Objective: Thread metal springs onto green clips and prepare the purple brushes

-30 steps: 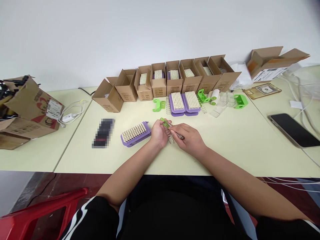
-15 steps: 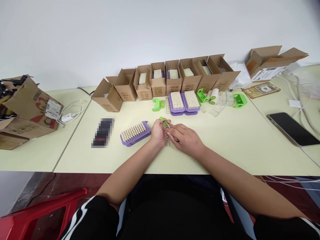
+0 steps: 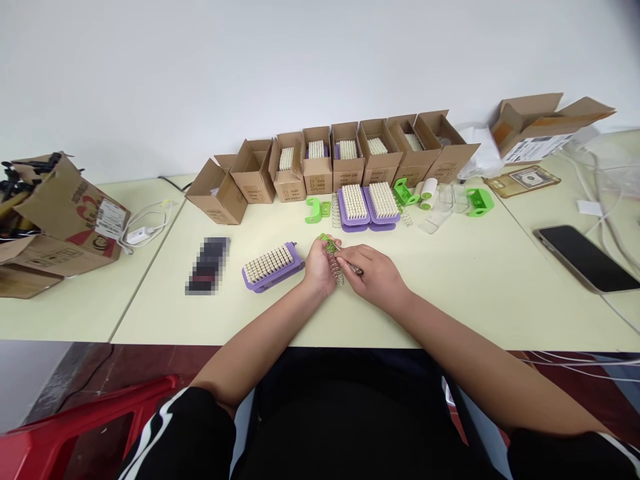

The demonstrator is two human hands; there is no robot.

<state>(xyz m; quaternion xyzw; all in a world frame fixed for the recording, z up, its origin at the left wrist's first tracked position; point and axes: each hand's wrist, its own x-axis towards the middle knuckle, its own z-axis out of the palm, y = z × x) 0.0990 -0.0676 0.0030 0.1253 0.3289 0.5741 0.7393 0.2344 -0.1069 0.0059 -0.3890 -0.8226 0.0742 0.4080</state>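
My left hand [image 3: 319, 268] is closed around a small green plastic plate [image 3: 329, 242], with a metal coil spring [image 3: 336, 269] hanging from it between my hands. My right hand [image 3: 376, 275] pinches a slim screwdriver [image 3: 356, 270]; its dark handle end shows below the fingers and its shaft leans toward the green plate. Fingers partly cover the tool's tip, so its exact contact cannot be seen. Left of my hands, a purple block with cream bristle-like pegs [image 3: 270, 267] lies on its side.
Two purple peg blocks [image 3: 354, 203] stand beyond my hands, beside green brackets [image 3: 314, 210], loose springs, white rollers [image 3: 429, 193] and clear plastic covers [image 3: 443, 210]. A row of open cardboard boxes [image 3: 317, 180] lines the wall. A phone [image 3: 585, 257] and cables lie right.
My right hand has shifted slightly left and changed the screwdriver's angle. The spring's lower end has swung a little to the right. Table items appear to stay in place.
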